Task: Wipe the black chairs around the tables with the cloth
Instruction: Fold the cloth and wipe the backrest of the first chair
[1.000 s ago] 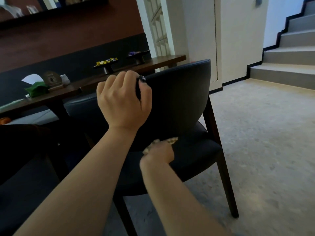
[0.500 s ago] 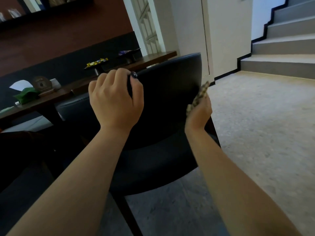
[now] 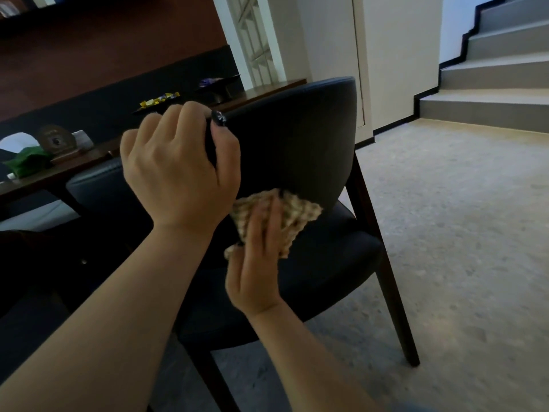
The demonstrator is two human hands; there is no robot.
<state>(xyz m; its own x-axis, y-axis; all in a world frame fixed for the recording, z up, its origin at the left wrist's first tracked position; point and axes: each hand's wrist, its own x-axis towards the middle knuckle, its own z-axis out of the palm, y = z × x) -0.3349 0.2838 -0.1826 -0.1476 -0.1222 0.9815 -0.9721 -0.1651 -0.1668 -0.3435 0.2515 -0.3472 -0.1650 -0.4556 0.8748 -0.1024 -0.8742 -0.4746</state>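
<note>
A black padded chair with dark wooden legs stands in front of me, its backrest turned toward me. My left hand grips the top edge of the backrest. My right hand presses a beige checked cloth flat against the lower part of the backrest, just above the seat. A second black chair stands behind it at the left, mostly hidden by my left arm.
A long dark wooden table runs behind the chairs with a candy dish, a dark bowl, a green packet and a plaque. Grey carpet lies to the right. Stairs rise at the far right.
My right hand swung the cloth from the seat up to the backrest's right edge, then down and left onto the lower backrest. My left hand kept its grip on the top edge.
</note>
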